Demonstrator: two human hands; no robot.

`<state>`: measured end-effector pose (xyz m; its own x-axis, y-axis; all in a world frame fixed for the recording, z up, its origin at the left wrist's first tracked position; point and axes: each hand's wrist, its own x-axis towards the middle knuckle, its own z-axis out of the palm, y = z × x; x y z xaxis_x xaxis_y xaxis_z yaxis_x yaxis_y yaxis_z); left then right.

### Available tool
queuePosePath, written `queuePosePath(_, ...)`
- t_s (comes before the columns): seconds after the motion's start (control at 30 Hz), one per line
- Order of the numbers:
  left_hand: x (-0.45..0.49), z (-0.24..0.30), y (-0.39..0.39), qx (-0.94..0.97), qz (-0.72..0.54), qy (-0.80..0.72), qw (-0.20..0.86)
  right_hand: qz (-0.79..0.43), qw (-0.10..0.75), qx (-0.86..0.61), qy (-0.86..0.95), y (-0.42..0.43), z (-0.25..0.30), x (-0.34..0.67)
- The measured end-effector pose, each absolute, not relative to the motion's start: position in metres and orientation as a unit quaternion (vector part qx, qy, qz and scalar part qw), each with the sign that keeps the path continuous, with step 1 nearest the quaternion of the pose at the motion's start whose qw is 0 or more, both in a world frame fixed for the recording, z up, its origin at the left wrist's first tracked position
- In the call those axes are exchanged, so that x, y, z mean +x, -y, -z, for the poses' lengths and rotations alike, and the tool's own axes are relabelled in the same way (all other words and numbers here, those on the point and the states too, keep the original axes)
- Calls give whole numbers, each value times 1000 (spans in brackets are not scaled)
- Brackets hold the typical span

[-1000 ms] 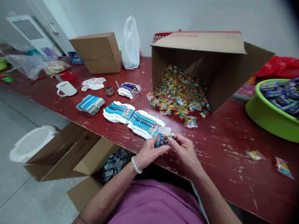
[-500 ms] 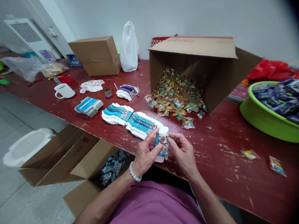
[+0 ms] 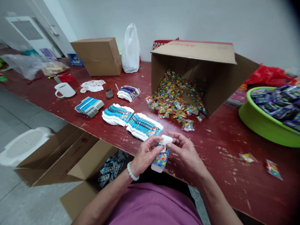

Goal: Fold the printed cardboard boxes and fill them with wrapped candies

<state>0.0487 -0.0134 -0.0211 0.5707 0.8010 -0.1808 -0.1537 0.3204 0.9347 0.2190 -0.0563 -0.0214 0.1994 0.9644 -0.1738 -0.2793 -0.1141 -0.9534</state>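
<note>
My left hand (image 3: 145,155) grips a small blue printed carton (image 3: 161,156) between thumb and fingers at the table's front edge. White flaps stick out at the carton's top and bottom. My right hand (image 3: 185,150) pinches the top end beside the white flap, its thumb against the carton. Just beyond my hands lie two fanned rows of flat blue cartons, a nearer row (image 3: 144,125) and a farther row (image 3: 117,114). Small wrapped candies (image 3: 178,93) spill from a cardboard box (image 3: 192,51) lying on its side.
A green basin (image 3: 264,131) of dark blue packets stands at the right, near two loose candy packets (image 3: 248,157). To the left are a white mug (image 3: 65,90), a blue-and-white stack (image 3: 89,107) and purple cartons (image 3: 128,93). Below the edge, an open carton holds filled blue boxes (image 3: 112,168).
The carton has come away from the end of the nearer row and sits lower, turned more upright. Its white top flap now shows between my hands.
</note>
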Motion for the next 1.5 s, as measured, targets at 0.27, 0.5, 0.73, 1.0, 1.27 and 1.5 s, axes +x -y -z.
queuePosePath(0.27,53,27,18,324,-260,-292,862,-477,579,-543,377,63,21,212)
queuePosePath(0.5,62,31,22,317,-198,-318,872,-495,526,-523,452,71,20,214)
queuePosePath(0.73,66,23,22,430,-235,-333,806,-453,510,-564,465,63,11,220)
queuePosePath(1.0,66,15,17,492,-244,-346,761,-340,529,-573,525,61,7,222)
queuePosePath(1.27,74,22,18,391,-272,-330,815,-314,553,-496,591,69,15,217)
queuePosePath(1.5,74,26,11,349,-259,-327,839,-303,481,-571,592,44,46,241)
